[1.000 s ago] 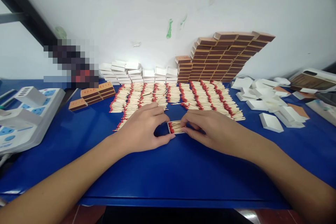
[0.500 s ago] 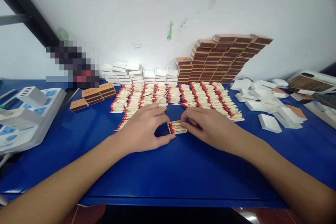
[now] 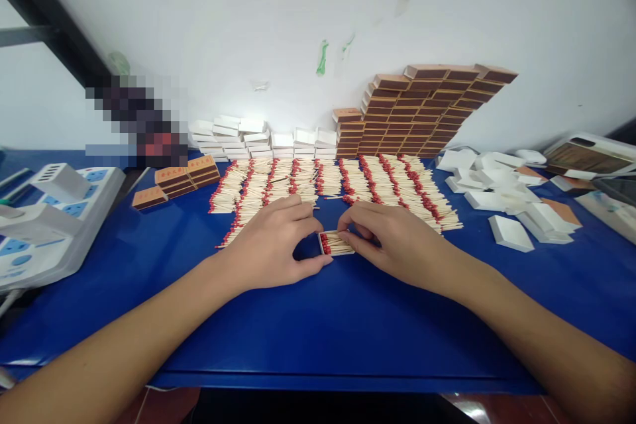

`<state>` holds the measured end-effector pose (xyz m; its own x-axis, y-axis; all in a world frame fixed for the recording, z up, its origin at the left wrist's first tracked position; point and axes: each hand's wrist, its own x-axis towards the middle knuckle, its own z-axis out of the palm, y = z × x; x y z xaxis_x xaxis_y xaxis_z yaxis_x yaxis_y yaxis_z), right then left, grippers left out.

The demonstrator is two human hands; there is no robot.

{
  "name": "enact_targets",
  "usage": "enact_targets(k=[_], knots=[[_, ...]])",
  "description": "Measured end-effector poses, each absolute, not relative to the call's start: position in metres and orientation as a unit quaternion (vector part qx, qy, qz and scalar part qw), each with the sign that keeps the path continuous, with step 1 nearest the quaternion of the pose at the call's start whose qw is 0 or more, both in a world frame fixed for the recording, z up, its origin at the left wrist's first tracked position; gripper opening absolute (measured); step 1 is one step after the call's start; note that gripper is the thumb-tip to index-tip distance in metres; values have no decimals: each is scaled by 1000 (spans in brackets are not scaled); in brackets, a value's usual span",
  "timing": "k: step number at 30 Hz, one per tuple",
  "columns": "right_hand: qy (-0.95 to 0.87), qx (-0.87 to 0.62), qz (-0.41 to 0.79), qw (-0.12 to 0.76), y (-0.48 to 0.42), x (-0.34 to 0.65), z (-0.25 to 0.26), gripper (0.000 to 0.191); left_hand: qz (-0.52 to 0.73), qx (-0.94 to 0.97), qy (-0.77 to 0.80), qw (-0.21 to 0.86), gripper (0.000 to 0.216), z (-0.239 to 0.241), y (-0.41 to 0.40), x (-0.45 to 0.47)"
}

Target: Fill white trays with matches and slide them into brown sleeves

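A small open matchbox tray (image 3: 336, 244) filled with red-tipped matches lies on the blue table (image 3: 318, 331) in front of me. My left hand (image 3: 271, 242) curls around its left end, thumb and fingers touching the tray. My right hand (image 3: 392, 238) holds the tray's right end, fingertips pinched over the matches. Just behind my hands, rows of loose matches (image 3: 338, 185) are spread across the table.
Stacked brown matchbox sleeves (image 3: 422, 109) and white trays (image 3: 258, 136) stand against the wall. Loose white trays (image 3: 507, 202) lie at the right, a few brown boxes (image 3: 179, 179) at the left. A white power strip (image 3: 44, 218) sits far left.
My right hand's fingers have crept a little leftward over the tray. The left hand and the tray have barely moved.
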<state>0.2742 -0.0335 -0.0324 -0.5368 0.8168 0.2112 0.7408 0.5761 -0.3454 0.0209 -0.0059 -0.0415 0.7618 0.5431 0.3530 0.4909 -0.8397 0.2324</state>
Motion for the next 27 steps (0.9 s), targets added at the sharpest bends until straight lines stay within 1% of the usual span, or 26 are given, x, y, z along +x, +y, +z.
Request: enact_targets(k=[5,14,20,25,27], knots=[[-884,-408,124,190,-37,274,-32,19,210,937,274,58,28,-43,-6,20],[-887,-399,137,189,-34,277,-31,22,205,935,282,67,28,-43,-6,20],[-877,-423,116,197,-30,281,-31,20,210,932,286,76,27,-43,-7,19],[-860,-453,144,184,-31,281,-27,18,220,928,289,78,28,-44,-7,17],[-852,-466,169,170,-33,282,-26,27,223,925,297,78,26,-44,-7,17]])
